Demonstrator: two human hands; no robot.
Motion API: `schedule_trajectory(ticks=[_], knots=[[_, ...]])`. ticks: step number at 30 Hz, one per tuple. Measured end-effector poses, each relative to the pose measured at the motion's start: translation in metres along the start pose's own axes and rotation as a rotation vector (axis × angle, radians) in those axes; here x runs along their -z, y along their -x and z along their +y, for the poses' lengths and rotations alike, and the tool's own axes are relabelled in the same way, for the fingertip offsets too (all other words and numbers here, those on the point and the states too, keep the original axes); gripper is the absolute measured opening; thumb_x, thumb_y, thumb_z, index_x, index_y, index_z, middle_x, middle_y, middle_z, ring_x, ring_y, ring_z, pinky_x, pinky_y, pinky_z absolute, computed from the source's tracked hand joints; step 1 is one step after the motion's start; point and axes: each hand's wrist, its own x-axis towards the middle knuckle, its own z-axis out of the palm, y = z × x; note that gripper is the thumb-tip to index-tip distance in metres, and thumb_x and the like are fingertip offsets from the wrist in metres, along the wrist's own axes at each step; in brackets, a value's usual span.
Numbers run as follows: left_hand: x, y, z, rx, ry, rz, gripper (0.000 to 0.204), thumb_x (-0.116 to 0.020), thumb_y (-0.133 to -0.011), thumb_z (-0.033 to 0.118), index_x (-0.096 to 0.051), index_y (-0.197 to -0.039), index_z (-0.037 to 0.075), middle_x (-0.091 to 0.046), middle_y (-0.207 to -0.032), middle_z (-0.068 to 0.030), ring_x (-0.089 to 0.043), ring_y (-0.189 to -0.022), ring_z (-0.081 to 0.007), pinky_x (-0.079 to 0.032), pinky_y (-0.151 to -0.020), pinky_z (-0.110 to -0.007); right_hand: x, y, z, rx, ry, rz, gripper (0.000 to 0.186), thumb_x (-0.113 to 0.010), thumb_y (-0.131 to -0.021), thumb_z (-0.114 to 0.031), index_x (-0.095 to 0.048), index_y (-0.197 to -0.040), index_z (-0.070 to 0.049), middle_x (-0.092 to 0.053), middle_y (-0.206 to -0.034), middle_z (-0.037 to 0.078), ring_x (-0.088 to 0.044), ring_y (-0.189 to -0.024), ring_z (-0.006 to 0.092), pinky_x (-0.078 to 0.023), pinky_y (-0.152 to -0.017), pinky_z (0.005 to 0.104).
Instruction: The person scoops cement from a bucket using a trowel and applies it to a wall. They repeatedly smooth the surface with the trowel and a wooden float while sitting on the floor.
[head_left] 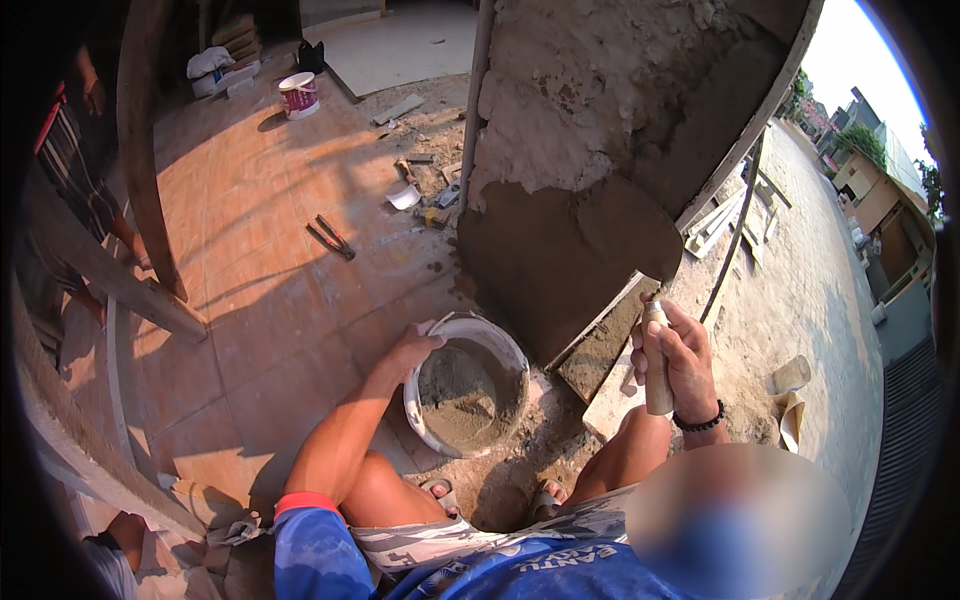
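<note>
My left hand (418,348) grips the rim of a white bucket (416,426) holding wet grey mortar (458,393). My right hand (678,350) is wrapped round the wooden handle (658,384) of a trowel, held upright at the right of the bucket. Its blade, coated in mortar (650,240), lies against the lower part of a rough column (540,120), where dark wet plaster covers the surface; the blade's exact edge is hard to tell from the plaster.
Wooden posts (135,140) and a person in striped clothing (75,185) stand at the left. On the tiled floor (220,260) lie pincers (330,238) and a purple-white pail (299,98). Wood offcuts (722,220) border the paved road (830,270) at the right.
</note>
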Motion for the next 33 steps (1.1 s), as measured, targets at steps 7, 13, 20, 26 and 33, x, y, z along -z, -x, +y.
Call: schedule_trajectory(ticks=[7, 13, 20, 26, 33], knots=[[0.0, -0.015, -0.011, -0.02, 0.122, -0.028, 0.05, -0.063, -0.09, 0.013, -0.05, -0.135, -0.004, -0.061, -0.125, -0.0141, -0.053, -0.118, -0.0213, -0.039, -0.099, -0.031, 0.016, 0.01, -0.029, -0.001, 0.032, 0.037, 0.05, -0.063, -0.09, -0.024, -0.049, -0.13, 0.002, -0.059, -0.079, 0.009, -0.057, -0.055, 0.0128, -0.049, -0.043, 0.0248], [-0.001, -0.008, -0.006, -0.038, 0.082, -0.088, 0.048, -0.063, -0.09, 0.013, -0.052, -0.133, -0.005, -0.061, -0.124, -0.0147, -0.052, -0.119, -0.0217, -0.039, -0.099, -0.031, 0.024, 0.034, -0.051, 0.033, 0.07, 0.087, 0.047, -0.062, -0.089, -0.021, -0.051, -0.127, 0.003, -0.06, -0.079, 0.009, -0.058, -0.056, 0.0137, -0.048, -0.045, 0.0256], [0.0, 0.016, 0.019, -0.001, 0.037, -0.021, 0.049, -0.062, -0.092, 0.012, -0.048, -0.137, -0.003, -0.061, -0.122, -0.0132, -0.057, -0.112, -0.0217, -0.045, -0.094, -0.032, 0.015, 0.058, -0.053, 0.245, 0.295, 0.062, 0.048, -0.061, -0.092, -0.023, -0.044, -0.127, 0.005, -0.056, -0.078, 0.007, -0.057, -0.056, 0.0133, -0.046, -0.046, 0.0248], [0.002, 0.008, 0.009, -0.015, 0.053, -0.02, 0.039, -0.06, -0.093, 0.011, -0.055, -0.129, -0.003, -0.064, -0.116, -0.013, -0.06, -0.103, -0.0214, -0.048, -0.089, -0.034, -0.016, -0.004, 0.03, -0.113, 0.278, -0.269, 0.02, -0.06, -0.094, -0.017, -0.046, -0.097, -0.002, -0.053, -0.07, 0.002, -0.057, -0.055, 0.0102, -0.048, -0.047, 0.0274], [0.007, 0.0, 0.009, 0.008, 0.131, -0.029, 0.037, -0.057, -0.094, 0.006, -0.054, -0.13, -0.001, -0.064, -0.113, -0.0149, -0.064, -0.097, -0.0261, -0.054, -0.082, -0.041, -0.004, -0.03, 0.003, 0.062, 0.189, -0.105, 0.019, -0.057, -0.093, -0.021, -0.052, -0.091, -0.003, -0.055, -0.074, 0.002, -0.057, -0.058, 0.0108, -0.05, -0.048, 0.0278]])
